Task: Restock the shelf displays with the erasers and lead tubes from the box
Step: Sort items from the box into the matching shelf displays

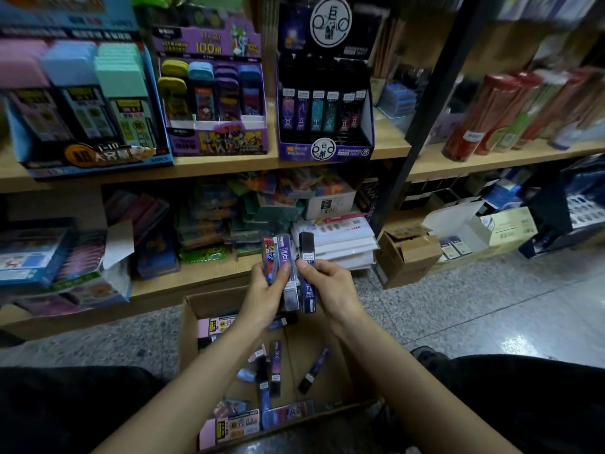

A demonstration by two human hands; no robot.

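My left hand (265, 290) grips a small bunch of upright items (282, 253): a red-labelled eraser and purple lead tubes. My right hand (327, 286) pinches a dark lead tube (307, 253) with a black cap, held upright beside the bunch. Both hands hover above an open cardboard box (188, 322) on the floor, which holds several loose lead tubes (276, 365) and pink-wrapped erasers (229, 427). On the upper shelf stand the lead tube display (324, 109), the purple eraser display (212, 99) and a blue display of large erasers (82, 103).
A lower shelf (196, 273) behind the box is packed with stationery packs. A small brown carton (406, 257) sits on the floor to the right. A dark upright post (422, 119) divides the shelving. My knees flank the box.
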